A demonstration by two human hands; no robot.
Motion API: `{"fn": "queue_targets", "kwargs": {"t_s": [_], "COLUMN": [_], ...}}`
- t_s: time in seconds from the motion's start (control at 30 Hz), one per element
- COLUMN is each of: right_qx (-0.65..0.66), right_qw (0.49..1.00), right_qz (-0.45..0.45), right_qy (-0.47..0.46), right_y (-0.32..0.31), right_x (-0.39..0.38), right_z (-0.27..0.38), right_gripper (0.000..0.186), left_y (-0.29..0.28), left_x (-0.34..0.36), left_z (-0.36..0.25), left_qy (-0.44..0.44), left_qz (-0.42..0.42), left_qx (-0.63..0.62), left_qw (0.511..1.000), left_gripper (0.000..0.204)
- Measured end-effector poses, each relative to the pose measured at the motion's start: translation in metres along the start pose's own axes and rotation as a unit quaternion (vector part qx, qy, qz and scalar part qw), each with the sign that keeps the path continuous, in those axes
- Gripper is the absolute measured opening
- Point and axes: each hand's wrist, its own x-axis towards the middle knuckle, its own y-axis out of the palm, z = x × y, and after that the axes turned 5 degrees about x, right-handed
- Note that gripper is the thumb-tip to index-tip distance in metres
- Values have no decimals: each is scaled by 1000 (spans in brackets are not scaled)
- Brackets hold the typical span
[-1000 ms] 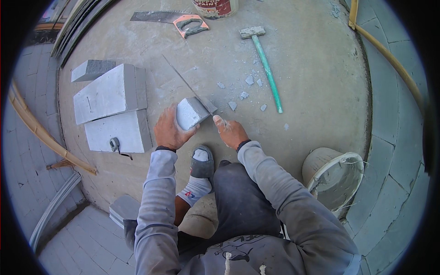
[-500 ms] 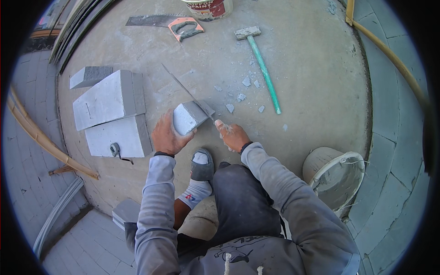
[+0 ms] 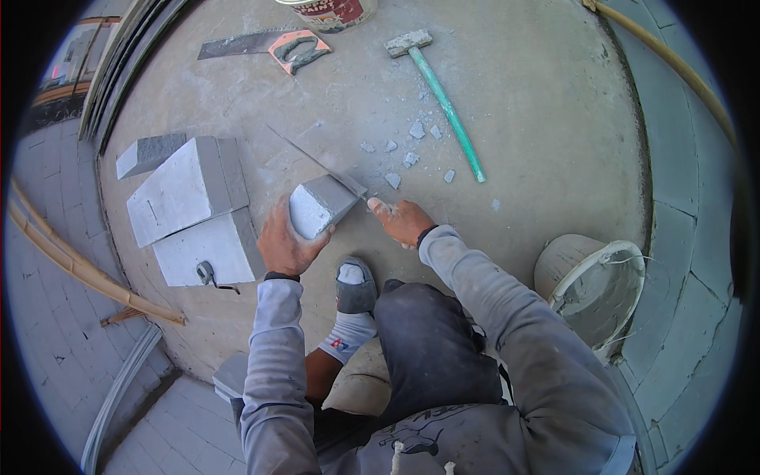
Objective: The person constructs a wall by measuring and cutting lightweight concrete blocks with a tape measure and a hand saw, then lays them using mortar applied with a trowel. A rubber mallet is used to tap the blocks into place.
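Note:
My left hand (image 3: 286, 244) grips a small pale block (image 3: 318, 204) from its near left side, thumb and fingers spread around it. The block rests on the concrete floor and has a rough cut face. In my right hand (image 3: 401, 222) is the handle end of a long thin metal blade (image 3: 310, 157), seen nearly edge-on. It slants across the block's top near the right end, its tip pointing away to the left. Its handle is mostly hidden by my fingers, and I cannot tell how deep the blade sits in the block.
Larger pale blocks (image 3: 176, 190) lie at left, with a tape measure (image 3: 207, 274) on one. Beyond are a handsaw (image 3: 297, 49), a paint bucket (image 3: 336, 14) and a green-handled hammer (image 3: 446, 103). Block chips (image 3: 412, 158) litter the floor. A mortar-coated bucket (image 3: 566, 265) tilts at right.
The whole view has turned slightly, so the saw and hammer appear farther left. Both hands keep their grips, and the blade lies at a slightly flatter slant over the block.

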Motion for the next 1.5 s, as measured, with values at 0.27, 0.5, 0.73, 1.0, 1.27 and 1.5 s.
{"fn": "queue_targets", "kwargs": {"t_s": [0.27, 0.5, 0.73, 1.0, 1.27, 1.5], "right_qx": [-5, -39, 20, -46, -43, -85], "right_qw": [964, 995, 999, 997, 998, 987], "right_qz": [-132, -52, -14, -61, -44, -54], "right_qy": [-233, -71, 37, 3, -34, -123], "right_y": [18, 21, 6, 15, 15, 9], "right_x": [-7, -9, 6, 21, 1, -16], "right_z": [-10, -15, -17, -62, -60, -51], "right_gripper": [80, 78, 77, 78, 82, 81], "left_y": [2, 2, 8, 7, 5, 2], "left_x": [-6, -3, -7, -5, -6, -6], "left_z": [-6, -3, 2, -3, -2, -2], "left_qy": [-3, -4, 5, 16, 2, -1], "left_qz": [8, 5, -1, -12, 0, 11], "left_qx": [18, 2, -4, 17, 27, 13], "left_qw": [1000, 1000, 1000, 1000, 1000, 1000], "left_gripper": [85, 81, 81, 82, 83, 84]}}
